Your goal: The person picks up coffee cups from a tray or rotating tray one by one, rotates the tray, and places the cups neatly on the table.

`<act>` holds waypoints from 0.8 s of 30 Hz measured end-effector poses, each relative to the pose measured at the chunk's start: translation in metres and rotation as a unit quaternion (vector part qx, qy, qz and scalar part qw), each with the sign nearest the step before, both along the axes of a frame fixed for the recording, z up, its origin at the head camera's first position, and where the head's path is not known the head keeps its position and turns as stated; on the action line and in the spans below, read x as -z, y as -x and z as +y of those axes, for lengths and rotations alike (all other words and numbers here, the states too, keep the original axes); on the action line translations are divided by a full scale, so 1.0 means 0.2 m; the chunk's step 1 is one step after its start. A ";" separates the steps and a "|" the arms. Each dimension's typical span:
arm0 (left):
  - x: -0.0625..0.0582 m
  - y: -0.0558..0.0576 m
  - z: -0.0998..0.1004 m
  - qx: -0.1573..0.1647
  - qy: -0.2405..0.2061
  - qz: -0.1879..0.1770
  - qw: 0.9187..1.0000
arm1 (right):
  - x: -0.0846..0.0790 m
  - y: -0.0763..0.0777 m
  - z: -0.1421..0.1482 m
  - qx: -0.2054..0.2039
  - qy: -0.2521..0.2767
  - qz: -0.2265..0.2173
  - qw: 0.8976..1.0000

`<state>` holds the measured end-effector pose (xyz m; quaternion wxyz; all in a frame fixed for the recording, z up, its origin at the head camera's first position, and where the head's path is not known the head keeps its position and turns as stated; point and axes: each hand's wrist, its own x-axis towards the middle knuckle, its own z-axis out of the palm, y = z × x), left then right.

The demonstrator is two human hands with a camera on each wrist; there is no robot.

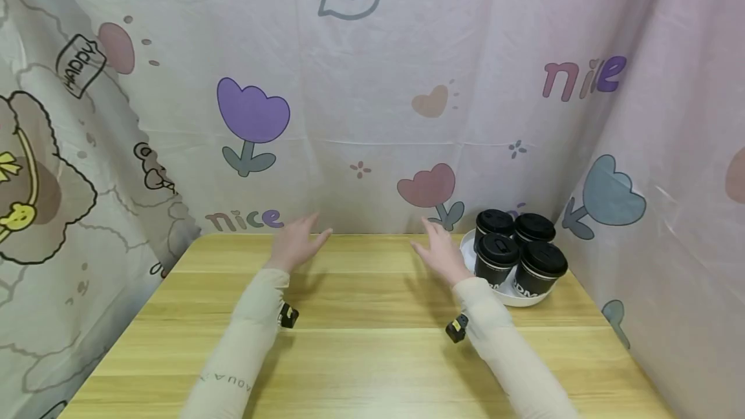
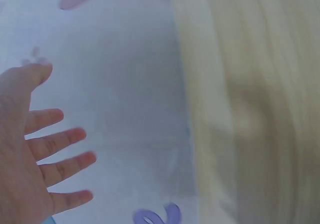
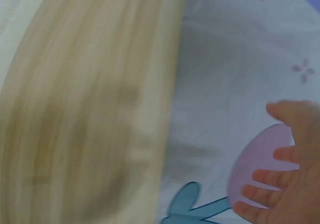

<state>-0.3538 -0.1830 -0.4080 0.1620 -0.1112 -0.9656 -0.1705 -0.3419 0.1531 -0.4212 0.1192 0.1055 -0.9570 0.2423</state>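
Both hands reach forward over the wooden table, apart from each other and holding nothing. The left hand point(image 1: 293, 242) is over the far left part of the table, its fingers spread in the left wrist view. On the other side, the right hand point(image 1: 443, 253) is held with straight fingers and the thumb apart. Nearest to it stands a white round tray point(image 1: 520, 301) with several black lidded cups point(image 1: 496, 254) on it. The cups are upright and close together, and white lettering shows on the front ones.
The wooden table point(image 1: 361, 367) reaches back to a pale printed curtain point(image 1: 355, 83), which hangs behind it and along both sides. A small black device point(image 1: 288, 315) sits at the left wrist, and another black device point(image 1: 456, 328) at the right wrist.
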 end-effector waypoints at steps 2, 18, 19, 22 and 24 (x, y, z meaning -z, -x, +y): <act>-0.03 -0.03 0.04 0.008 -0.032 0.027 0.999 | -0.04 -0.05 0.02 -0.005 0.027 0.016 0.999; -0.06 -0.12 0.42 0.057 -0.183 0.084 0.978 | -0.21 -0.38 0.44 0.013 0.062 0.238 0.969; -0.06 -0.12 0.45 0.059 -0.188 0.081 0.977 | -0.21 -0.39 0.47 0.020 0.063 0.249 0.966; -0.04 -0.11 0.54 0.065 -0.203 0.067 0.975 | -0.22 -0.42 0.58 0.047 0.074 0.272 0.958; -0.03 -0.10 0.60 0.070 -0.215 0.052 0.973 | -0.21 -0.44 0.66 0.068 0.083 0.284 0.953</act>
